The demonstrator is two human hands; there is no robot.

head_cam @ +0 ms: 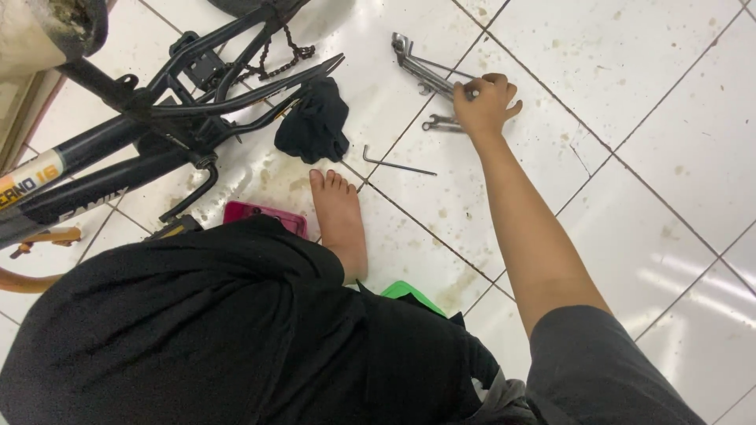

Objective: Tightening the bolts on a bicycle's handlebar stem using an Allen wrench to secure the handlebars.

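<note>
The person's right hand [484,102] is stretched out to the far side of the white tiled floor [669,236], its grip curled down over a cluster of metal wrenches [421,71], fingers bent around the near ends of them, so the grip looks partly closed on the tools, though I cannot tell whether they are lifted or only touched. One smaller wrench [441,123] lies flat just under the heel of that hand. A little nearer the person than the grip, and to its left, a long L-shaped hex key [396,165] lies on the tiles on its own. Further left of the grip sits a crumpled black cloth [315,122], touching the dark bicycle frame [157,118] that lies on its side with a length of chain [287,55] hanging from it. The person's bare foot [340,220] rests between the cloth and the hex key, with a red flat object [264,214] just beside it. A green object [409,293] peeks out from under the black clothing. The left hand is out of sight. No container shows here.
</note>
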